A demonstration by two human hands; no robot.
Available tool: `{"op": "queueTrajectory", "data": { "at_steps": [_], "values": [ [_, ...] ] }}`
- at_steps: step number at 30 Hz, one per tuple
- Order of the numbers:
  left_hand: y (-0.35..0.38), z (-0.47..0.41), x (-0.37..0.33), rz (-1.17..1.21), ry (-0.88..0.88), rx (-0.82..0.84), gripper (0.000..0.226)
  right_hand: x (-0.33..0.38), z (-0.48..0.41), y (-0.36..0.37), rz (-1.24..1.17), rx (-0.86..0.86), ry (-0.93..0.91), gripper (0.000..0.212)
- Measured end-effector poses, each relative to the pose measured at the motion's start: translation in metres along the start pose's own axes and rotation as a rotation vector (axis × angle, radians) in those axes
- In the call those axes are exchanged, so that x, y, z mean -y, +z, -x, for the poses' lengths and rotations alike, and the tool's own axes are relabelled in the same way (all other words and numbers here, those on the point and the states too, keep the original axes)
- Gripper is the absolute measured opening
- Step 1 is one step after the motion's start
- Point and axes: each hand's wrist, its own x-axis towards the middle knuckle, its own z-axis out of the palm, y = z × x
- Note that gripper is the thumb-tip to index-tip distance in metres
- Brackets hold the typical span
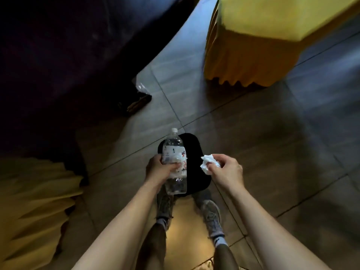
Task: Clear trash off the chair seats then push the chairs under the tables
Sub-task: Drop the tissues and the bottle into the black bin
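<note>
View from above, looking down a person's bare forearms to a tiled floor [272, 133]. At far left hangs pleated yellow fabric [35, 201], and above it a dark purple drape [58, 55]; what furniture they cover cannot be told. Left of centre, the left hand [157, 168] has its fingers curled round the middle of a clear plastic bottle [173, 149], held over the label with the white cap pointing away, and a small white wad [180, 158] is pressed against it under the fingertips. The bottle looks light and thin-walled, likely to dent and slip, so a full wrap at the waist suits it. Directly below both hands is a dark rounded shape [194, 172], possibly a bin, just ahead of the person's shoes. To the right of it, the right hand [228, 172] pinches a crumpled white tissue [207, 164] between thumb and fingertips. This tissue should be soft and almost weightless, and best kept bunched so that it does not tear or drift. At upper right stands a yellow-covered chair [253, 45], well apart from the hands.
</note>
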Motion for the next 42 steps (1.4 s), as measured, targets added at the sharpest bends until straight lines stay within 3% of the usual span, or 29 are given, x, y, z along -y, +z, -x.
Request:
{"op": "queueTrajectory", "data": {
  "at_steps": [9,14,21,29,37,42],
  "values": [
    [0.074,-0.1,0.085,-0.117,-0.118,-0.077,0.045,-0.076,-0.083,0.039,0.149,0.166,-0.086,0.029],
    [0.075,-0.117,0.094,-0.118,-0.116,-0.046,0.076,-0.088,-0.093,0.044,0.177,0.197,-0.106,0.03],
    [0.048,-0.09,0.105,-0.128,-0.059,-0.052,0.053,-0.079,-0.086,0.078,0.212,0.233,-0.167,0.03],
    [0.025,-0.064,0.103,-0.41,0.118,-0.079,0.049,-0.05,-0.079,0.112,0.317,0.224,-0.225,0.043],
    [-0.016,-0.01,0.062,-0.593,0.182,-0.112,0.046,-0.01,-0.053,0.056,0.456,0.206,-0.396,0.042],
    [-0.059,0.069,0.018,-0.617,0.202,-0.227,0.056,0.053,-0.011,0.001,0.493,0.146,-0.549,0.042]
  ]
}}
